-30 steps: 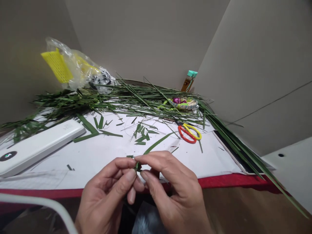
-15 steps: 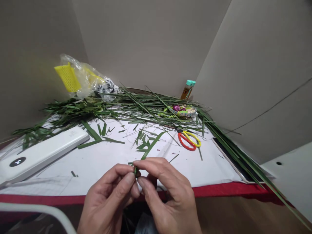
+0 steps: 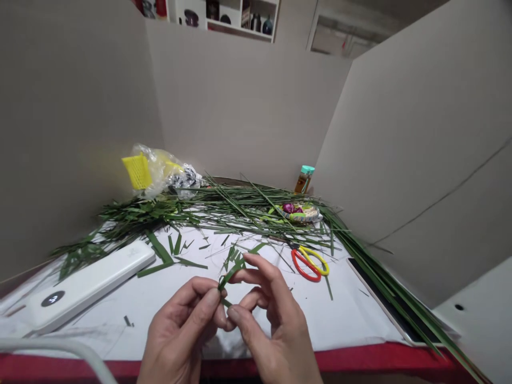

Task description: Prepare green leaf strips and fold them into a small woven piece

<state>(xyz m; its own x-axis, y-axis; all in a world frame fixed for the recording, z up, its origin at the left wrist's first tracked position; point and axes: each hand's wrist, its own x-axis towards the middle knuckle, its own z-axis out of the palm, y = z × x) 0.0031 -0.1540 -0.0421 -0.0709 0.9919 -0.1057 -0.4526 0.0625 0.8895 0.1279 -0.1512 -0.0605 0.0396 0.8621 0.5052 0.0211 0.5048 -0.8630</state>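
Observation:
My left hand (image 3: pixel 180 325) pinches a narrow green leaf strip (image 3: pixel 231 273) between thumb and forefinger. My right hand (image 3: pixel 272 314) is curled around the same strip, its fingers spread, and its thumb sits by a short tail of leaf below the pinch. The strip rises at a slant between my hands, and my fingers hide part of it. Beyond my hands lie scattered cut leaf pieces (image 3: pixel 234 261) on a white sheet (image 3: pixel 344 314).
A heap of long green leaves (image 3: pixel 240 210) spans the back. Red-and-yellow scissors (image 3: pixel 308 265), a white power bank (image 3: pixel 90 282), a tablet (image 3: pixel 384 301), a woven dish (image 3: pixel 299 214), a teal-capped bottle (image 3: pixel 304 180) and a plastic bag (image 3: pixel 160 173) surround the sheet.
The view has tilted upward and the table sits lower in the picture. My right fingers have spread from their tight pinch, showing more of the strip.

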